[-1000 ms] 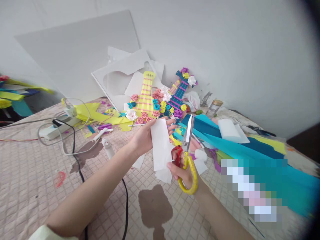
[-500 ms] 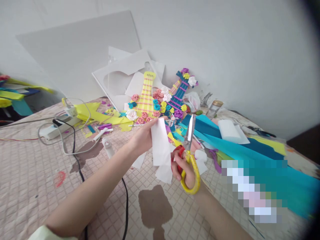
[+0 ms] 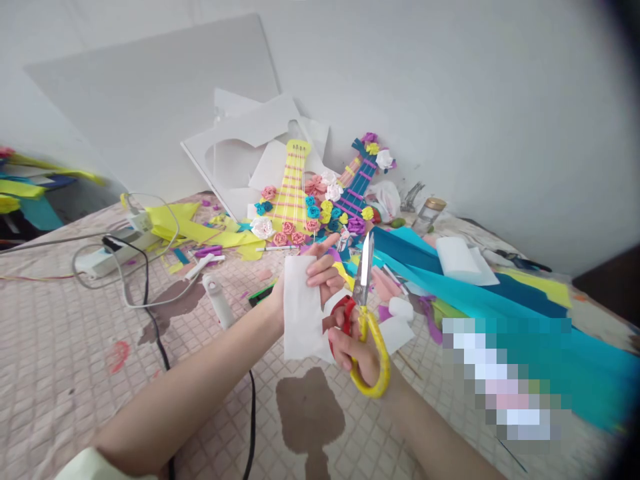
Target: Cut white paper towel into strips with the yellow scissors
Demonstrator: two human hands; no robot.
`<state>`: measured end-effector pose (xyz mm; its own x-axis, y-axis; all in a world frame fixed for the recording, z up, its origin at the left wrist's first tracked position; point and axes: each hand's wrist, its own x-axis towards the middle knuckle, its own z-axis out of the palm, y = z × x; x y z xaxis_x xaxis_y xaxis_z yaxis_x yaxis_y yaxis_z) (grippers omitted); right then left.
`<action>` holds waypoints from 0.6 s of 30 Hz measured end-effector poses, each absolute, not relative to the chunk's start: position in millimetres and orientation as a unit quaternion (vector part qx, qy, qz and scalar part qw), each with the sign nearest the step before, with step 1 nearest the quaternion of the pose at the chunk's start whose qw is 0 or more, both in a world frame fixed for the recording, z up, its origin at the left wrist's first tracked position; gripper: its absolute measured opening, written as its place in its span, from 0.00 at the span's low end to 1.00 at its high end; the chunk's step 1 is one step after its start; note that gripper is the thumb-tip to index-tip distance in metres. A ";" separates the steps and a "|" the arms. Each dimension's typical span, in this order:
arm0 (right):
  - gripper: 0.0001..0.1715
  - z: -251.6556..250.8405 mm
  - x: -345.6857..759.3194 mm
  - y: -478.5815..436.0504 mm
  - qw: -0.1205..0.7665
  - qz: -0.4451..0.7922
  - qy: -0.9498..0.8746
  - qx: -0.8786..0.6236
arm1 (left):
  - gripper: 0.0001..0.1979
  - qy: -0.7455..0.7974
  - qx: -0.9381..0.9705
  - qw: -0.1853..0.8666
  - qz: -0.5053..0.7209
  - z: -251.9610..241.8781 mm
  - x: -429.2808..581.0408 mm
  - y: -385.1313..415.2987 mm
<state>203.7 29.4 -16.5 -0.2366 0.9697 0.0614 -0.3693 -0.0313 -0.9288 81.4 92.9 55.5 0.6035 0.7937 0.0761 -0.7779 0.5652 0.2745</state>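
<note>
Cluttered craft mat (image 3: 75,347) by a white wall; left hand (image 3: 305,280) pinches a white paper (image 3: 300,313) above it, right hand (image 3: 357,343) beside it, fingers curled through closed scissors (image 3: 364,307), blades up

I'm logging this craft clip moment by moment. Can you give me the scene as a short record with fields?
Left hand: holds paper upright
Right hand: holds scissors, blades pointing up, just right of the paper
Behind: yellow guitar and blue guitar, both with paper flowers, leaning toward the wall
Right side: teal sheets, jar
Left side: power strip with cables
Surface: checked cloth with brown patches
</note>
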 end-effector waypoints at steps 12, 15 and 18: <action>0.19 -13.9 213.0 39.8 0.619 0.511 -0.428 -0.416 | 0.34 0.186 0.178 0.878 0.404 28.9 95.2 100.2; 0.20 -10.8 219.8 45.1 0.652 0.456 -0.423 -0.434 | 0.30 0.203 0.239 0.876 0.366 33.2 96.4 93.4; 0.19 -9.6 224.3 47.6 0.660 0.458 -0.417 -0.426 | 0.16 0.230 0.315 0.842 0.372 32.8 98.5 91.2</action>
